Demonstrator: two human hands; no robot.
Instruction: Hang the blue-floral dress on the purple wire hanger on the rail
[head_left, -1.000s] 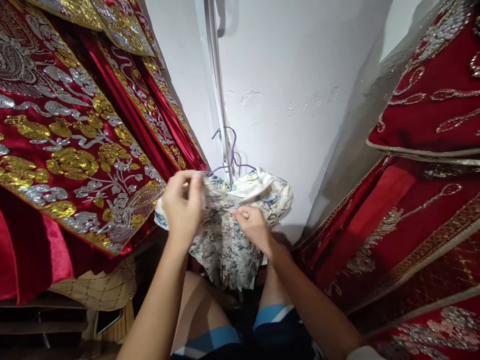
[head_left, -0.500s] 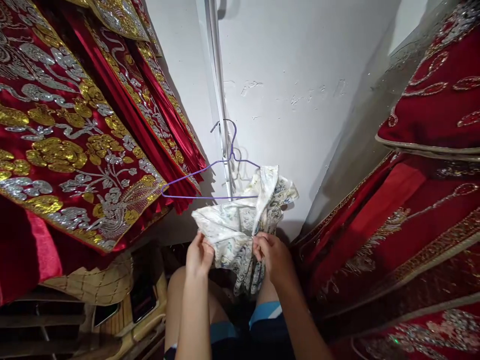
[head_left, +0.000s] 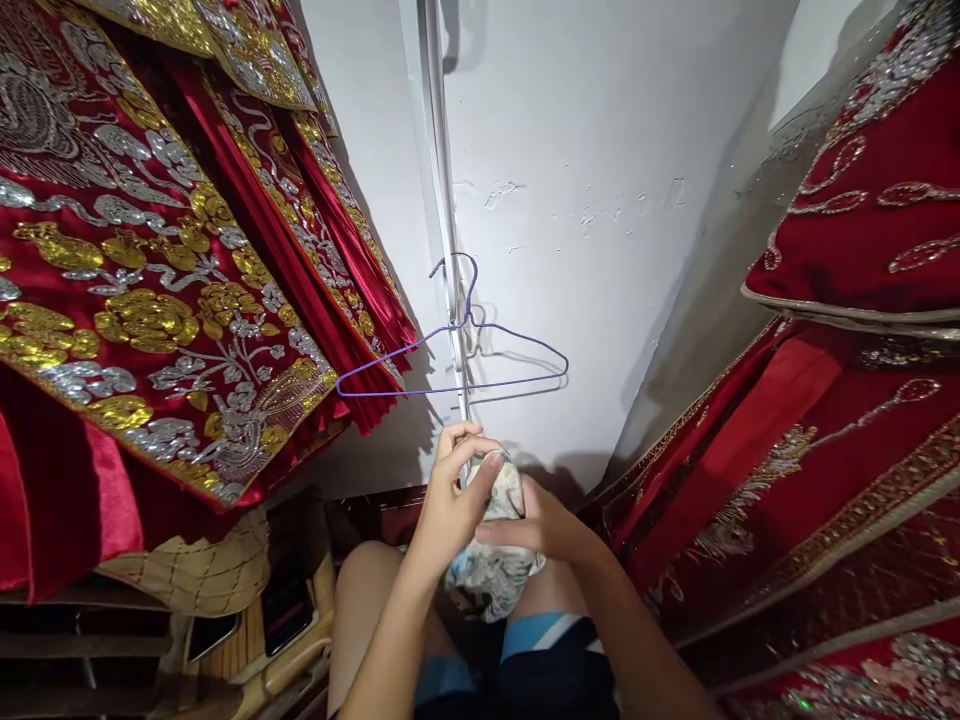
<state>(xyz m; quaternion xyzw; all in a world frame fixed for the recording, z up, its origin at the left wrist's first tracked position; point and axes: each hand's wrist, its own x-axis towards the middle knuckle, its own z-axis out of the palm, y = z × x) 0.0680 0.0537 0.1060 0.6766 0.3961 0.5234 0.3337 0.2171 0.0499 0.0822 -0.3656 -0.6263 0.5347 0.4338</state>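
A pale garment with a blue, green and grey print (head_left: 495, 580) is bunched up between my two hands, above my lap. My left hand (head_left: 457, 500) grips its upper left part, with the thumb pressed on the cloth. On the other side, my right hand (head_left: 525, 525) closes around the bundle, its thumb pointing left across the fabric. The garment's shape is folded in and partly covered by my fingers. Just above my hands a bare purple wire hanger (head_left: 454, 388) hangs by its hook at a thin metal upright (head_left: 442, 170).
Red gowns with gold and silver embroidery (head_left: 142, 320) hang at the left. More red beaded garments (head_left: 847, 420) fill the right side. A white wall (head_left: 570, 120) stands ahead. At lower left, two phones (head_left: 287, 610) lie on a wooden surface beside a beige quilted item (head_left: 202, 570).
The garment has come off the hanger's right side and down into my hands, where it is now bunched. My left hand has moved right and up, closer to my right hand.
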